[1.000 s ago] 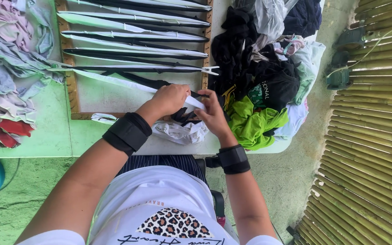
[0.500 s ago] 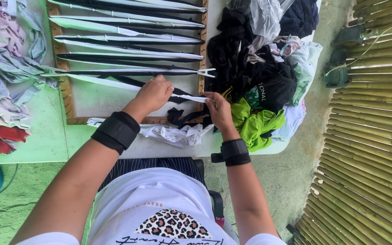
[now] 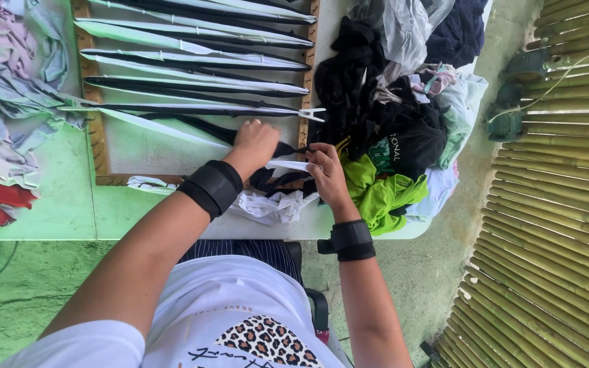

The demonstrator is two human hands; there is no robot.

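The left hand (image 3: 256,142) lies knuckles-up, its grip closed down on a long white fabric strip (image 3: 172,129) and the black fabric strip (image 3: 206,126) beside it, just inside the near edge of a rectangular wooden weaving frame (image 3: 98,136). The right hand (image 3: 326,174) pinches the white strip's free end (image 3: 288,165) between thumb and fingers, close to the frame's right rail; whether it also catches the black strip cannot be told, since the fingers cover that spot. Both wrists wear black padded wrist bands (image 3: 214,186).

The white strip runs slantwise from the hands up toward the frame's left rail. Above it, several other black-and-white strips (image 3: 192,85) are stretched side by side across the frame, one of them tipped by a white clip (image 3: 315,113) at the right rail.

Below the hands, a crumpled white rag (image 3: 270,204) and loose black scraps (image 3: 274,178) sit at the front edge of the pale green bench (image 3: 56,204). Right of the frame lies a heap of black, bright green and pale clothing (image 3: 390,143), topped by a clear plastic bag (image 3: 403,24). Left of the frame is a pile of grey, pink and red cloth (image 3: 5,123). A slatted bamboo wall (image 3: 560,204) stands along the right side.
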